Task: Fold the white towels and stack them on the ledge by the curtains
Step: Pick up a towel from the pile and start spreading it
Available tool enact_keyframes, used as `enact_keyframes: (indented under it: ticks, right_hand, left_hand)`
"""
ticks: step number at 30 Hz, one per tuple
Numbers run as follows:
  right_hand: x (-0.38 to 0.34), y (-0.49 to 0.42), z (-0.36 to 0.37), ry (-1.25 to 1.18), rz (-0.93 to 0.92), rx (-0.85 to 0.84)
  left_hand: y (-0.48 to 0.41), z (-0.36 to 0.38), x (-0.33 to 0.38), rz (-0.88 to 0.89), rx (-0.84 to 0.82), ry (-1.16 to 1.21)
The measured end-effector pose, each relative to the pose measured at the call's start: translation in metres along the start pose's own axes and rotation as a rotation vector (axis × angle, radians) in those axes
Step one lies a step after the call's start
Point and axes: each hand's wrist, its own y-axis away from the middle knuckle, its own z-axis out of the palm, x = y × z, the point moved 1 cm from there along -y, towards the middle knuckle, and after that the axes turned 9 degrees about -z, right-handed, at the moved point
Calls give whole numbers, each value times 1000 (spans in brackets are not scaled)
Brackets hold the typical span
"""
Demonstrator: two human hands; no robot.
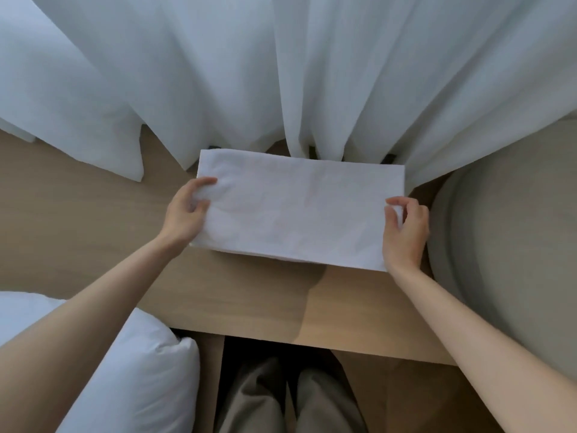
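**Desk:** What do you have on the arms?

**Operator:** I see both forearms bare. They come in from the lower corners of my feed and angle toward each other, with the wrists about level and well apart. The elbows are out of frame.

**Desk:** Left hand?

**Operator:** The left hand (pixel 186 214) shows me its back. One digit is stretched over the top of the towel (pixel 299 210) at its left edge, and the others are curled in against that edge, gripping it.

**Desk:** And the right?

**Operator:** The right hand (pixel 406 229) is also back-up, with the wrist straight. Its fingers are curled, and their tips pinch the towel's right edge. I can't make out what lies underneath.
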Motion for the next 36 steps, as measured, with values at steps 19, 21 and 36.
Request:
enact_keyframes:
  ticks: [19,21,36]
  right_hand:
    - [24,-9,41,1,-40,73]
    - [32,-7,48,97,39,37]
    - [52,10,122,813,-192,-602]
  left_hand:
    - [-46,24,-34,-125,4,121]
    - [-46,26,-39,-162,-40,58]
    - [-35,141,-18,337,-207,-889]
